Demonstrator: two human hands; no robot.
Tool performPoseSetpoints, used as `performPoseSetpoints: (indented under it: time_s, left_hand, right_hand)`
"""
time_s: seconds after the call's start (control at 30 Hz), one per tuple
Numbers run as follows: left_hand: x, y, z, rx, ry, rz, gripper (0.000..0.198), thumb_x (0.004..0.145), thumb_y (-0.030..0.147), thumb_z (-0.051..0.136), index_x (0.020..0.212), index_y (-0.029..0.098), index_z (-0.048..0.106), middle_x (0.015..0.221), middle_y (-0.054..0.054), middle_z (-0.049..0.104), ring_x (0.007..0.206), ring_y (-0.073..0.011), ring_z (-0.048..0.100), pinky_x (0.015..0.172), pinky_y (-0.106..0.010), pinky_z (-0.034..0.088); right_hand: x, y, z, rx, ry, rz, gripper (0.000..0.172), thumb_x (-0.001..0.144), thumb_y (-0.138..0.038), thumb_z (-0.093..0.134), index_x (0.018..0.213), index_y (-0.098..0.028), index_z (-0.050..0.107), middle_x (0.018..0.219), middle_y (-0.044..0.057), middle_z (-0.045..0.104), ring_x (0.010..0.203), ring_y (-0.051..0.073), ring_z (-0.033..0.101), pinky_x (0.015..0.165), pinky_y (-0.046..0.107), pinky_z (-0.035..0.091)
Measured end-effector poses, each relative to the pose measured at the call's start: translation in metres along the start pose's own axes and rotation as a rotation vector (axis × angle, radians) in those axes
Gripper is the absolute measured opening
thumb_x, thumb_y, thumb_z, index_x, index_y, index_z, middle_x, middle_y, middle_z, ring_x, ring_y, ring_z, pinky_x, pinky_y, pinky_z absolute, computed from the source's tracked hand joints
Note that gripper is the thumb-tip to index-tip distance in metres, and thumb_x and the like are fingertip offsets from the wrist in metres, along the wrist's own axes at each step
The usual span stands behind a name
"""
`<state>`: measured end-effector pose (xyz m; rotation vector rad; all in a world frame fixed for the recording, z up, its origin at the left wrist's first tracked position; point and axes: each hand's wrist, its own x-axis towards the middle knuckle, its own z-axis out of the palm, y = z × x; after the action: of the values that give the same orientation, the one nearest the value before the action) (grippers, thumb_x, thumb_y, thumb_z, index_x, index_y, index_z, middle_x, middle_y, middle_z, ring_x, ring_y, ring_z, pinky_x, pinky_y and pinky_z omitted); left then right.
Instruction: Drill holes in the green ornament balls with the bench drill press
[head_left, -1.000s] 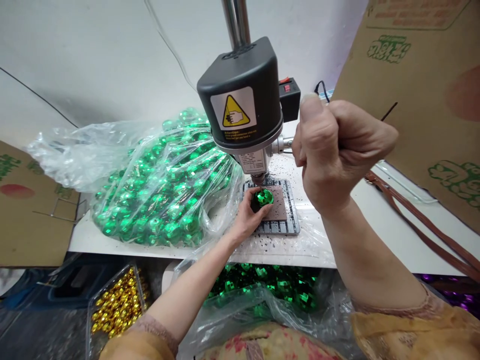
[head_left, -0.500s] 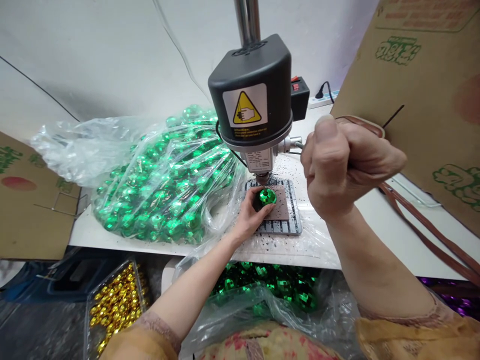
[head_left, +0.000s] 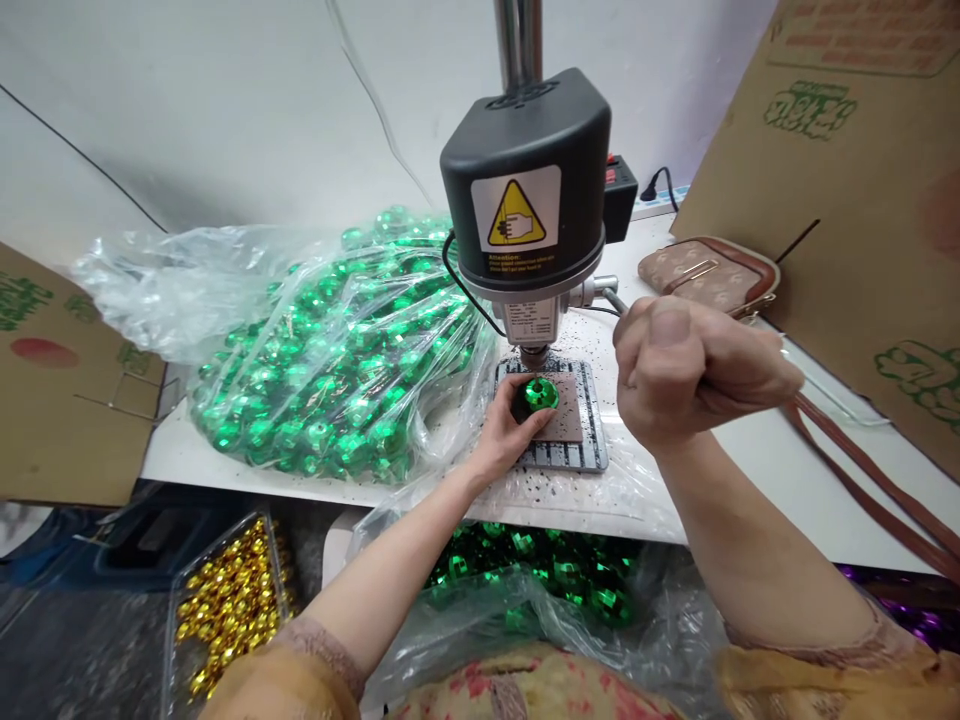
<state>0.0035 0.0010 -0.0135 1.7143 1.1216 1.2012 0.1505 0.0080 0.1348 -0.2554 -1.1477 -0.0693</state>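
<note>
Under the chuck of a small black drill press [head_left: 525,185], a shiny green faceted ball [head_left: 541,394] rests on a brown pad [head_left: 568,420] over the slotted metal base [head_left: 592,455]. My left hand [head_left: 508,425] pinches this ball from its left side between thumb and fingers. A dark hole shows in the top of the ball, close below the chuck. Off to the right, my right hand [head_left: 686,372] is wrapped in a fist round the press's feed lever [head_left: 615,299], most of which the fingers hide. Dark shavings lie scattered around the base.
A clear plastic bag [head_left: 300,370] full of green balls covers the table's left side. More green balls [head_left: 540,560] lie in plastic at my lap. Gold balls [head_left: 232,610] fill a clear bin lower left. A patterned purse [head_left: 697,272] and cardboard boxes [head_left: 847,200] stand right.
My right hand has come down a little with the lever, uncovering the purse behind it. My left hand still holds the ball on the pad. The view has shifted slightly.
</note>
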Motion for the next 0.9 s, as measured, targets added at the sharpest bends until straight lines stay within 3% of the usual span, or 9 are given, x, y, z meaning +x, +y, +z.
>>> performPoseSetpoints:
  time_s: [0.33, 0.63, 0.73, 0.9]
  left_hand:
    - [-0.001, 0.000, 0.000, 0.017, 0.000, 0.005, 0.050, 0.084, 0.042, 0.073, 0.124, 0.022, 0.050, 0.121, -0.008, 0.061, 0.114, -0.0221, 0.059, 0.101, -0.039, 0.047]
    - [0.000, -0.002, 0.000, -0.011, 0.003, 0.005, 0.052, 0.082, 0.040, 0.075, 0.124, 0.021, 0.051, 0.122, -0.009, 0.061, 0.114, -0.0231, 0.060, 0.101, -0.040, 0.048]
    - [-0.001, -0.002, 0.001, -0.025, 0.006, -0.002, 0.052, 0.082, 0.041, 0.075, 0.124, 0.020, 0.050, 0.121, -0.009, 0.060, 0.113, -0.0227, 0.060, 0.101, -0.040, 0.048]
    - [0.001, 0.003, 0.004, -0.033, 0.035, -0.057, 0.051, 0.082, 0.041, 0.075, 0.122, 0.021, 0.051, 0.118, -0.008, 0.062, 0.109, -0.0215, 0.062, 0.098, -0.039, 0.050]
  right_hand:
    - [-0.005, 0.006, -0.009, -0.012, -0.076, -0.066, 0.050, 0.089, -0.018, 0.052, 0.056, -0.019, 0.014, 0.043, -0.007, 0.024, 0.035, 0.004, 0.026, 0.037, 0.025, 0.026]
    - [-0.015, 0.013, -0.014, 0.083, -0.103, -0.197, 0.047, 0.076, 0.000, 0.053, 0.056, -0.021, 0.017, 0.045, -0.008, 0.027, 0.034, 0.005, 0.026, 0.034, 0.026, 0.025]
    - [-0.009, 0.006, -0.011, 0.038, -0.091, -0.127, 0.048, 0.079, -0.002, 0.054, 0.055, -0.019, 0.017, 0.045, -0.007, 0.027, 0.035, 0.005, 0.029, 0.036, 0.025, 0.024]
    - [0.027, -0.009, 0.015, -0.041, 0.046, 0.209, 0.047, 0.088, -0.013, 0.058, 0.047, -0.017, 0.035, 0.041, -0.006, 0.031, 0.037, 0.005, 0.033, 0.042, 0.027, 0.019]
